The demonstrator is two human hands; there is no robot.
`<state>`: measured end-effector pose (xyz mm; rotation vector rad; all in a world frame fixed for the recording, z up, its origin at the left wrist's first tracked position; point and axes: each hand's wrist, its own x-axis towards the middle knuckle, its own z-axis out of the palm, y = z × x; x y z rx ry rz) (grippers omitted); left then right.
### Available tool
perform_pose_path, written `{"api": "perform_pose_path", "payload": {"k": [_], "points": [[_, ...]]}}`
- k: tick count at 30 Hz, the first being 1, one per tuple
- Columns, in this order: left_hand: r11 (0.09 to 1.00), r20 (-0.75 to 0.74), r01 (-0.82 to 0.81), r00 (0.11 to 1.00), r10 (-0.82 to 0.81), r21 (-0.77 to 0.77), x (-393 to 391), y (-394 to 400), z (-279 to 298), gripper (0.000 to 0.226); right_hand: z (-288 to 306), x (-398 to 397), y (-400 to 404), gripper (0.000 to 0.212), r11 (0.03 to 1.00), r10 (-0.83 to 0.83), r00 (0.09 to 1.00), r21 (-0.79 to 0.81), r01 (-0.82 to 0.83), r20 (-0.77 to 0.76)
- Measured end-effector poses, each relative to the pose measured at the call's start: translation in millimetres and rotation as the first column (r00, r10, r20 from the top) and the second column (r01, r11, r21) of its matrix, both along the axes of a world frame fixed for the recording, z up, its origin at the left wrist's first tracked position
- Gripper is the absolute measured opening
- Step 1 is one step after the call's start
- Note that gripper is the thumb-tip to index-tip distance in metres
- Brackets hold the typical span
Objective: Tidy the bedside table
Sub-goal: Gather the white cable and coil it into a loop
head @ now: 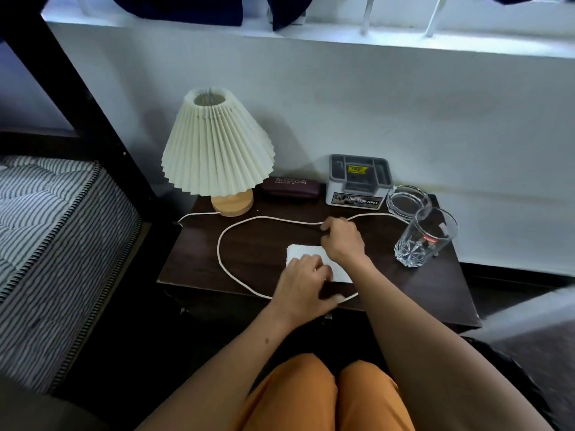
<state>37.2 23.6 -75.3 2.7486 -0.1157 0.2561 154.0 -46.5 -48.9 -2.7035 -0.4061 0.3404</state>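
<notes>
A dark wooden bedside table (199,262) stands against the white wall. A white lamp cord (221,244) lies on it in a wide loop. My right hand (342,239) is closed on the cord at the loop's far side. My left hand (303,283) rests near the front edge, fingers on a folded white cloth (300,251) and thumb touching the cord. The lamp (217,144) with a pleated cream shade and wooden base stands at the back left.
Along the back stand a maroon glasses case (291,185), a grey organiser box (359,180) and a glass ashtray (407,200). A clear tumbler (424,237) stands at the right. A striped mattress (46,244) lies to the left.
</notes>
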Motion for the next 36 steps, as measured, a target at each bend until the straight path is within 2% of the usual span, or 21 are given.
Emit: {"api": "perform_pose_path", "payload": {"k": [3, 7, 11, 14, 16, 19, 21, 24, 29, 34, 36], "points": [[0.99, -0.095, 0.061, 0.994, -0.049, 0.124, -3.7, -16.9, -6.7, 0.043, -5.5, 1.9, -1.4, 0.037, 0.999, 0.036, 0.999, 0.009, -0.036, 0.008], [0.975, -0.208, 0.044, 0.978, 0.003, 0.22, -9.8, -25.8, -14.0, 0.03, -13.1, 8.9, 5.0, 0.044, 0.989, 0.138, 0.99, -0.05, -0.136, 0.029], [0.971, -0.161, 0.023, 0.987, 0.017, 0.238, -16.8, -26.6, -22.9, 0.03, -19.3, 17.8, 8.4, 0.063, 0.949, 0.244, 0.97, -0.201, -0.244, -0.027], [0.98, -0.163, 0.002, 0.986, 0.031, 0.198, -22.1, -28.0, -21.9, 0.028, -21.6, 23.1, 9.9, 0.065, 0.929, 0.277, 0.961, -0.25, -0.272, -0.014], [0.991, -0.117, -0.053, 0.991, 0.068, 0.125, -24.4, -26.2, -22.8, 0.022, -18.6, 24.8, 10.9, 0.057, 0.94, 0.261, 0.964, -0.241, -0.241, 0.055], [0.981, -0.031, -0.162, 0.987, 0.16, -0.106, -30.8, -22.6, -17.7, 0.001, -7.9, 28.1, 7.1, 0.035, 0.958, 0.22, 0.962, -0.223, -0.181, 0.16], [0.93, -0.054, -0.266, 0.964, 0.261, -0.255, -33.2, -19.4, -5.9, 0.02, 2.6, 31.3, 2.5, 0.024, 0.968, 0.193, 0.951, -0.204, -0.146, 0.239], [0.844, -0.035, -0.362, 0.924, 0.38, -0.395, -34.3, -16.1, 15.8, 0.035, 25.6, 37.1, -4.4, 0.024, 0.986, 0.131, 0.935, -0.142, -0.088, 0.33], [0.701, -0.022, -0.463, 0.842, 0.539, -0.542, -31.3, -10.4, 43.1, 0.018, 73.3, 47.0, -16.5, 0.024, 1.0, -0.012, 0.896, 0.002, 0.013, 0.445], [0.615, -0.072, -0.448, 0.841, 0.536, -0.649, -30.0, -8.8, 65.5, 0.005, 121.6, 47.0, -27.1, 0.022, 0.985, -0.123, 0.845, 0.17, 0.039, 0.52], [0.555, -0.116, -0.442, 0.844, 0.524, -0.704, -30.1, -9.6, 74.7, 0.013, 138.9, 43.8, -28.2, 0.021, 0.969, -0.151, 0.818, 0.246, 0.012, 0.555]]}}
